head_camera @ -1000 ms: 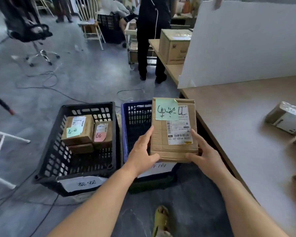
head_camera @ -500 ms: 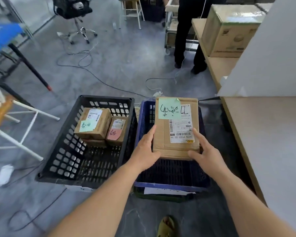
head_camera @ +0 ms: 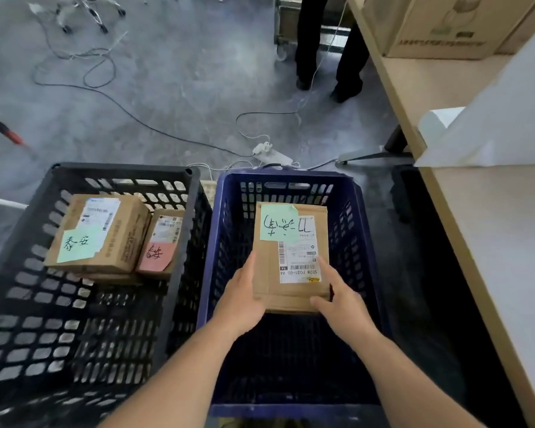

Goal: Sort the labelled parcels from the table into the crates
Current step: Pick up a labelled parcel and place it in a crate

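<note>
Grip: both hands (head_camera: 244, 299) hold parcel (head_camera: 291, 257), underside hidden.

Showing even, soft daylight, brightest toward the upper right, where the white board (head_camera: 491, 118) is washing out to near blank. Casting only faint, diffuse shadows across the grey floor (head_camera: 167, 72), with a pale sheen on it. Falling into deep shade inside the blue crate (head_camera: 220, 242), its bottom reading almost black, and in the gap under the table (head_camera: 507, 242) edge. Bending straight lines outward at the frame borders, the table edge and the black crate (head_camera: 19, 217) rim bowing from the wide lens. Smearing slightly at the corners and lower edge; staying sharp enough on the held parcel (head_camera: 291, 251) for the handwriting to be showing clearly.
</note>
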The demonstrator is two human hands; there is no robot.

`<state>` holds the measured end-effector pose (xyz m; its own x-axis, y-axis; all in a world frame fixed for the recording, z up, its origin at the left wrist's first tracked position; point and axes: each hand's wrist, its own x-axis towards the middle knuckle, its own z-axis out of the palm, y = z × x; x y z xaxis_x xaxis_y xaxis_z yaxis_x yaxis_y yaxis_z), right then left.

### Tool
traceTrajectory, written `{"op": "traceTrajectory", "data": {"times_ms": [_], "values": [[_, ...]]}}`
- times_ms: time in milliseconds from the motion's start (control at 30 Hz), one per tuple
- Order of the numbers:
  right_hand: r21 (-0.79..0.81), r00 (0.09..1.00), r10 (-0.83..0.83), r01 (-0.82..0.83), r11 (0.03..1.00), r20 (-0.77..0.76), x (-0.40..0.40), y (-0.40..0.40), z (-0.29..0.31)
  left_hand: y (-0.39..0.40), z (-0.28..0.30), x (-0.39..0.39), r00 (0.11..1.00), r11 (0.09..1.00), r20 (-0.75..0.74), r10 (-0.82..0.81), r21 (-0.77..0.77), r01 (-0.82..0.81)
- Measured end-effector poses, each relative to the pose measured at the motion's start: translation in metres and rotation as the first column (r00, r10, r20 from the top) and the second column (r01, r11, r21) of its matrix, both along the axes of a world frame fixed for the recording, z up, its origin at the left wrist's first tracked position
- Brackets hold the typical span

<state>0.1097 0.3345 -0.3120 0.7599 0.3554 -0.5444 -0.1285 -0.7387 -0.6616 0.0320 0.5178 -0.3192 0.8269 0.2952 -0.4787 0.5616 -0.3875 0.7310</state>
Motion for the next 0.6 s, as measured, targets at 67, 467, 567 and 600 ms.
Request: {"op": "traceTrajectory", "data": {"times_ms": [67,467,567,600], "values": [[0.01,1.0,-0.003,0.003,1.0,-0.024,0.012,0.01,-0.028,0.005,-0.025,0.012,0.998,0.999,-0.063,0.003,0.036,-0.001],[0.003,0.994,0.099,-0.099,0.995,-0.053,0.068,0.081,-0.162,0.034,-0.136,0.071,0.933,0.96,-0.346,0.102,0.28,-0.002],[0.005,0.99,0.13,-0.13,0.992,-0.049,0.075,0.096,-0.177,0.032,-0.141,0.08,0.908,0.934,-0.403,0.117,0.356,0.038],[-0.001,0.99,0.134,-0.135,0.991,-0.044,0.077,0.099,-0.18,0.031,-0.141,0.081,0.894,0.92,-0.436,0.103,0.383,0.081]]}}
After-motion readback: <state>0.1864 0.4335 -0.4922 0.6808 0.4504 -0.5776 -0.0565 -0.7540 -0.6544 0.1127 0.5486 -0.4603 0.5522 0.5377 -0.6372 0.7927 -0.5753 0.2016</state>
